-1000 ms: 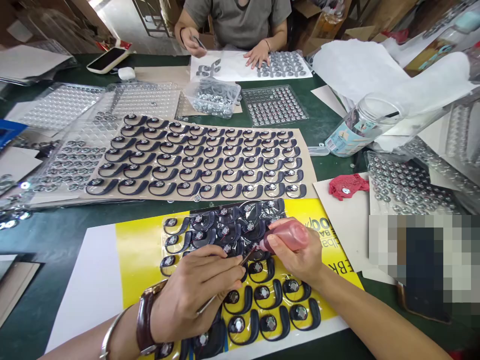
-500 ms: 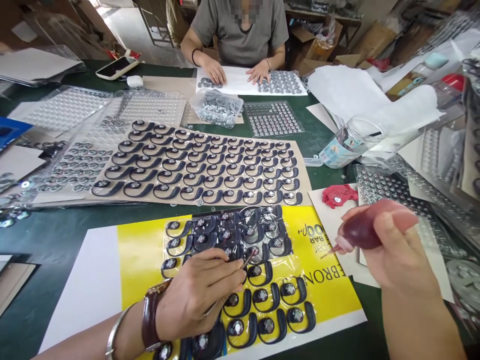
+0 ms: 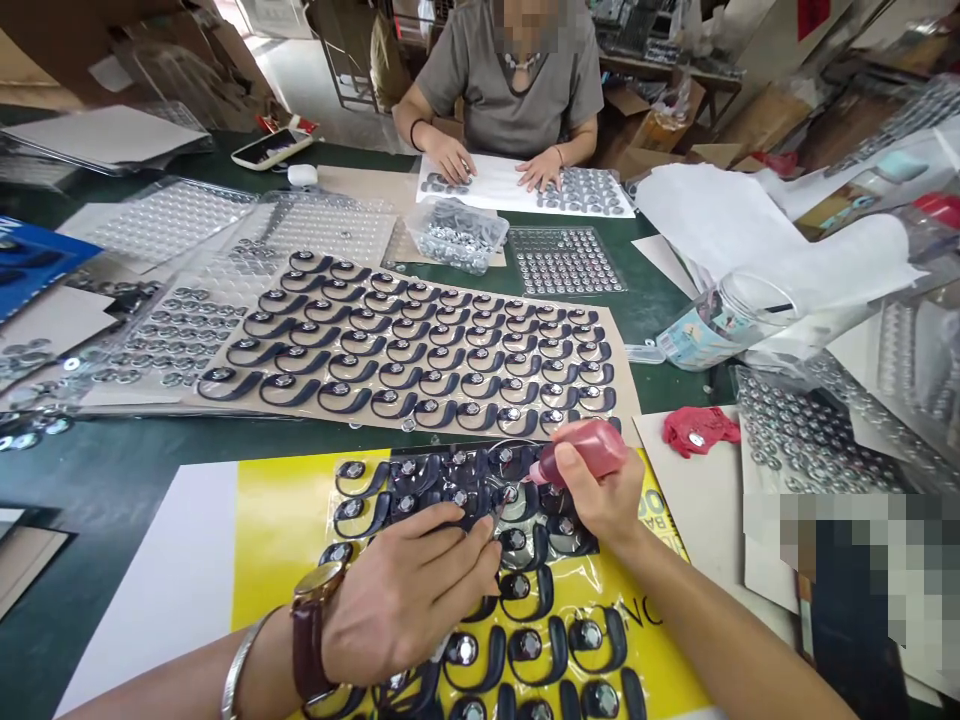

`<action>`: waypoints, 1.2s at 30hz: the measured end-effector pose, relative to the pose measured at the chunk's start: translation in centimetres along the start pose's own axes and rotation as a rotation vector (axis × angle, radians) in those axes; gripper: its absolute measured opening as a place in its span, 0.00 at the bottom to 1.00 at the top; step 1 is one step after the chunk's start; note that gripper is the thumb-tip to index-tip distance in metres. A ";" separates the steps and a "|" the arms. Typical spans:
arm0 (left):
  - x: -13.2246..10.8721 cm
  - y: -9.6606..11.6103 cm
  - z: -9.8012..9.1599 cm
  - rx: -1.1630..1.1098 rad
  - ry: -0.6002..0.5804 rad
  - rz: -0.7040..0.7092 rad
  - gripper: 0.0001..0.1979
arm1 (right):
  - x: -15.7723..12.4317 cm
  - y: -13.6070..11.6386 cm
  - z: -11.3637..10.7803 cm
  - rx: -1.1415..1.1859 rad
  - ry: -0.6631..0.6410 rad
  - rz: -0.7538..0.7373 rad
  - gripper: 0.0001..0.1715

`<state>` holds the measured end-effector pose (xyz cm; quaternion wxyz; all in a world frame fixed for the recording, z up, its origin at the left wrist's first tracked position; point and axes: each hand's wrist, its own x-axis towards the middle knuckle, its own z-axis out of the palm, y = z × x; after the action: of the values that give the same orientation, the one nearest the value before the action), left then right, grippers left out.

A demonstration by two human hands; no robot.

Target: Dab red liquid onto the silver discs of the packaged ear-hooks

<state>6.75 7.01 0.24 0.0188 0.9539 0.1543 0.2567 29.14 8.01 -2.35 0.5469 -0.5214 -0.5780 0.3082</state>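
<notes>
My left hand (image 3: 420, 590) lies low over the near sheet, its fingers closed on thin metal tweezers (image 3: 501, 512) that are mostly hidden. Their tip is at a silver disc on one of the black hook-shaped pieces (image 3: 529, 645). My right hand (image 3: 613, 505) squeezes round a small bottle of red liquid (image 3: 592, 450), tilted with its nozzle pointing left, close to the tweezers' tip. Several rows of these pieces lie on clear film over a yellow and white printed sheet (image 3: 285, 540). Parts of the rows are hidden under my left hand.
Beyond stands a brown card (image 3: 626, 400) with more hook-shaped pieces. Farther back are a clear tub of silver bits (image 3: 457, 240) and a tray of discs (image 3: 566, 262). A red cloth (image 3: 701, 430) and a labelled plastic jar (image 3: 705, 330) sit to the right. A co-worker's hands (image 3: 541, 168) rest opposite.
My right hand has brought the red bottle left, from the right side to beside the tweezers' tip. My left hand stays nearly in place. The view has shifted slightly.
</notes>
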 end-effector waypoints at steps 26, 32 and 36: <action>-0.9 2.4 1.4 0.269 -0.157 0.280 0.18 | -1.1 1.7 0.4 -0.201 -0.049 -0.033 0.06; -0.9 2.2 1.4 0.185 -0.130 0.234 0.17 | -0.8 1.3 0.3 -0.209 -0.023 -0.022 0.03; -0.8 2.0 1.2 0.157 -0.128 0.176 0.18 | -1.0 1.4 0.2 -0.144 -0.002 -0.006 0.04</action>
<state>7.27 4.87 -1.00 -0.0687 0.9768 0.0879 0.1829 29.17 7.48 -4.03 0.5084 -0.5574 -0.6006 0.2648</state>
